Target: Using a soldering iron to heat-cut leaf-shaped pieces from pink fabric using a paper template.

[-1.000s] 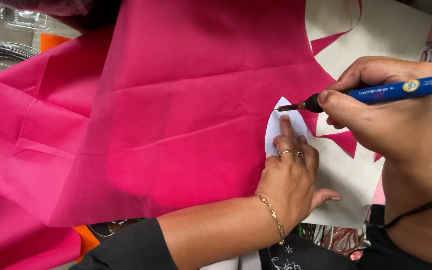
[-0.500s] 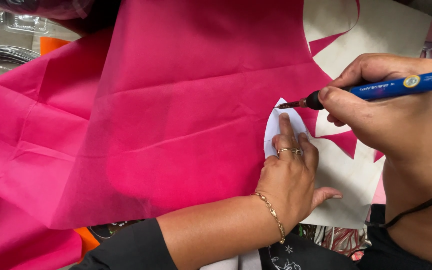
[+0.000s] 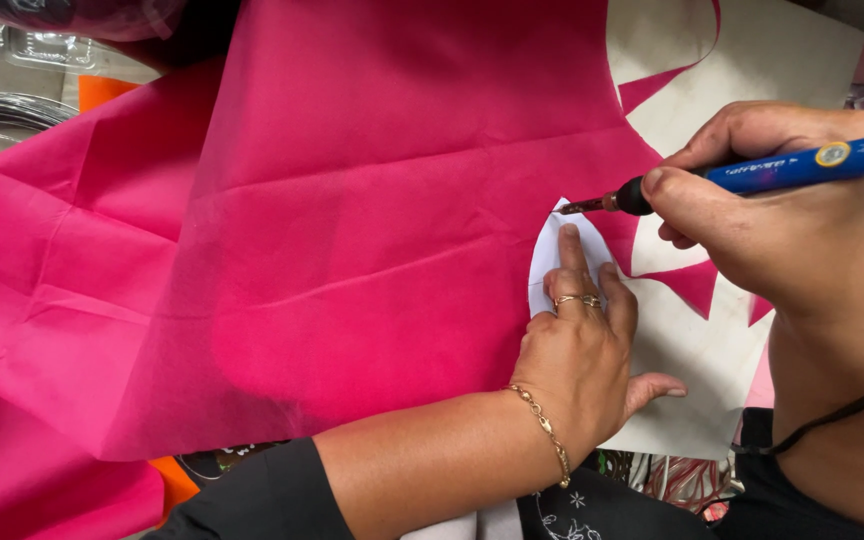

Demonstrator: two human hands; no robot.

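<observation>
The big sheet of pink fabric (image 3: 352, 230) lies spread over the worktop, creased in soft folds, and everything else sits in relation to it. At its right edge a small white template (image 3: 552, 250), rounded like a petal, rests on the cloth. The left hand (image 3: 577, 350) presses down on it, the fingers (image 3: 572, 250) flat and extended rather than gripping, the index finger running up toward the template's tip. A ring and a gold bracelet show on that hand.

The right hand (image 3: 782, 220) comes in from beyond the fabric's right edge, its fingers clenched around a blue-handled hot-tip tool (image 3: 752, 175). The dark metal tip meets the cloth right at the top of the template, just above the left index fingertip.

Further right of the fabric lies a pale backing sheet (image 3: 782, 60), bare where pieces of the pink are already gone: curved and pointed gaps bite into the fabric's right side, with a few thin pink slivers left between them. So I'd judge several shapes are already cut out, and this one looks only partly traced, with the tip at the template's crown and the left flank hidden under cloth. The wide stretch of fabric left of the template is uncut.

Off the fabric's upper left corner sit clear plastic containers (image 3: 22, 50) and something orange (image 3: 102, 90).
</observation>
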